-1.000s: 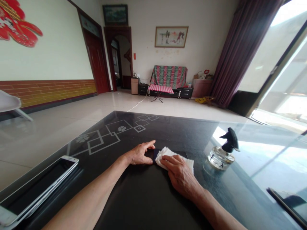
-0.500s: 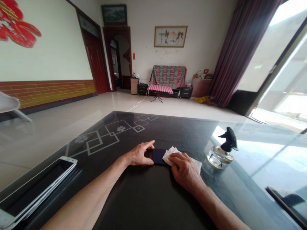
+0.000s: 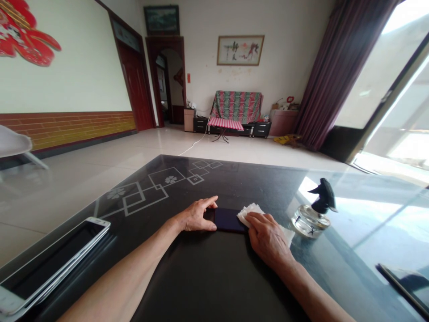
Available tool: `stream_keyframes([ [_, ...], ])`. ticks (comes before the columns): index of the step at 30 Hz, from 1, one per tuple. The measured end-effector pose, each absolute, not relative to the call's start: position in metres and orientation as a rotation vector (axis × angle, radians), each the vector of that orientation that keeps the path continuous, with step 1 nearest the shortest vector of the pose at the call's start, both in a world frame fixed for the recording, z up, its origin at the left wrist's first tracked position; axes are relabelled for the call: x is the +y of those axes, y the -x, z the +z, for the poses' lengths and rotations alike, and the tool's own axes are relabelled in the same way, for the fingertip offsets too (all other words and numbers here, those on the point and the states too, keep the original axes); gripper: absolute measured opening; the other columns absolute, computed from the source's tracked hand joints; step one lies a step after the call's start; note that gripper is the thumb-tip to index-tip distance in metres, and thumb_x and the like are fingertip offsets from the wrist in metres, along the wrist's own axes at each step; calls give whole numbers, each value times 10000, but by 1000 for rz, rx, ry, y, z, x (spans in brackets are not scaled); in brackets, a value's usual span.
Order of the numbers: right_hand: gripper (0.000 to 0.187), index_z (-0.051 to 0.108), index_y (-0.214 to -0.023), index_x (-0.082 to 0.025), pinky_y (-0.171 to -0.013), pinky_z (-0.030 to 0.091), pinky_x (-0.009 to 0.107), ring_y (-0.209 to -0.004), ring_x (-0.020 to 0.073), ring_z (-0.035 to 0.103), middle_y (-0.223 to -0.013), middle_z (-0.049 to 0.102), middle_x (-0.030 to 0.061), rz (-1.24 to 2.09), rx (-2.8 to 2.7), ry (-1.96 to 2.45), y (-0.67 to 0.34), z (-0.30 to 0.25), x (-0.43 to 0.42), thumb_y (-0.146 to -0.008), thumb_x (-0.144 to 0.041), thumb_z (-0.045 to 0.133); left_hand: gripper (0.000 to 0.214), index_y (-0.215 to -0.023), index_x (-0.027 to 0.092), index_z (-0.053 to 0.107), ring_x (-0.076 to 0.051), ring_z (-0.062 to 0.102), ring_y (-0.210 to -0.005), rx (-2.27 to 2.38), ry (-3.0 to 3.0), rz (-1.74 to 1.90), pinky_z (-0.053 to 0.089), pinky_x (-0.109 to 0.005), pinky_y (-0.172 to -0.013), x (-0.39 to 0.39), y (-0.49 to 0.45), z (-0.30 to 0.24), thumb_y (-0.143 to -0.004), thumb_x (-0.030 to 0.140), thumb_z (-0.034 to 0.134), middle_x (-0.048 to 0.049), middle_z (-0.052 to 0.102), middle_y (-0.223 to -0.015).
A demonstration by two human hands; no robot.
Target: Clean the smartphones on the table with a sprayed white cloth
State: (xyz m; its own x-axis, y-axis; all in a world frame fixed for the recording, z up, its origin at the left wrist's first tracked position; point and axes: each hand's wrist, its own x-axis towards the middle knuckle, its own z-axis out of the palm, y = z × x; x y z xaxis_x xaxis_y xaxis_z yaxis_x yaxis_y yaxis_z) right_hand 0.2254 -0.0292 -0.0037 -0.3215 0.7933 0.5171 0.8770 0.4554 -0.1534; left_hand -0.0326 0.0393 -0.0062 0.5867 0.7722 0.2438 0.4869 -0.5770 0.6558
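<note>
In the head view, we see a dark phone (image 3: 229, 220) lying flat on the glossy black table (image 3: 187, 277), straight ahead of us and between our hands. Its long axis runs left to right, across our line of sight, and its bluish face is up — which short end is the top, we cannot tell. Our left hand (image 3: 198, 216) is clamped on its left end, thumb at the near edge and fingers at the far one. Our right hand (image 3: 268, 235) is closed over a crumpled white tissue (image 3: 250, 210), pressed down at the phone's right end, which they hide. Just beyond that hand to the right stands a clear spray bottle (image 3: 310, 221) with a black trigger head; a white smartphone (image 3: 56, 264) lies slantwise at far left, well apart.
</note>
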Motion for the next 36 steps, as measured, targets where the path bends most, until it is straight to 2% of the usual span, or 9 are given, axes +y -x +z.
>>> stream_keyframes([
  [8, 436, 609, -1164, -197, -922, 429, 375, -1025, 227, 527, -1208, 627, 44, -37, -2310, 1254, -200, 2, -31, -795, -63, 420, 899, -1402, 250, 388, -251, 541, -1100, 1029, -2229, 718, 455, -385, -904, 35, 29, 0, -602, 309, 791, -63, 594, -1196],
  [12, 482, 597, -1198, -217, -933, 430, 376, -1027, 219, 521, -1230, 620, 26, 34, -2370, 1148, -192, 4, -29, -795, -34, 409, 912, -1403, 224, 391, -254, 543, -1103, 1031, -2209, 734, 449, -386, -910, 36, 29, -2, -591, 298, 798, -73, 599, -1207],
  [17, 503, 606, -1209, -257, -944, 436, 365, -1022, 204, 534, -1232, 627, 14, 46, -2438, 982, -191, 5, -26, -796, -30, 430, 941, -1412, 252, 378, -257, 543, -1120, 1017, -2159, 746, 446, -392, -924, 37, 29, -6, -576, 314, 807, -63, 598, -1222],
  [21, 444, 652, -1134, -240, -932, 445, 349, -1005, 199, 559, -1178, 655, 24, 48, -2418, 952, -194, 5, -19, -798, -43, 441, 938, -1410, 255, 380, -262, 534, -1137, 1017, -2148, 747, 445, -402, -931, 37, 29, -4, -579, 305, 813, -69, 597, -1226],
  [25, 360, 708, -953, -208, -897, 448, 324, -951, 190, 596, -1065, 693, 34, 15, -2315, 1069, -196, 4, -11, -765, -41, 450, 928, -1405, 254, 384, -257, 540, -1127, 991, -2143, 750, 458, -394, -913, 36, 29, -3, -586, 301, 818, -68, 595, -1217],
  [36, 215, 659, -748, -212, -732, 432, 286, -793, 187, 554, -844, 660, 35, -258, -2125, 1523, -225, 0, -4, -752, -86, 485, 908, -1401, 258, 384, -243, 531, -1104, 999, -2172, 733, 456, -390, -909, 35, 30, -1, -598, 284, 806, -56, 587, -1186],
])
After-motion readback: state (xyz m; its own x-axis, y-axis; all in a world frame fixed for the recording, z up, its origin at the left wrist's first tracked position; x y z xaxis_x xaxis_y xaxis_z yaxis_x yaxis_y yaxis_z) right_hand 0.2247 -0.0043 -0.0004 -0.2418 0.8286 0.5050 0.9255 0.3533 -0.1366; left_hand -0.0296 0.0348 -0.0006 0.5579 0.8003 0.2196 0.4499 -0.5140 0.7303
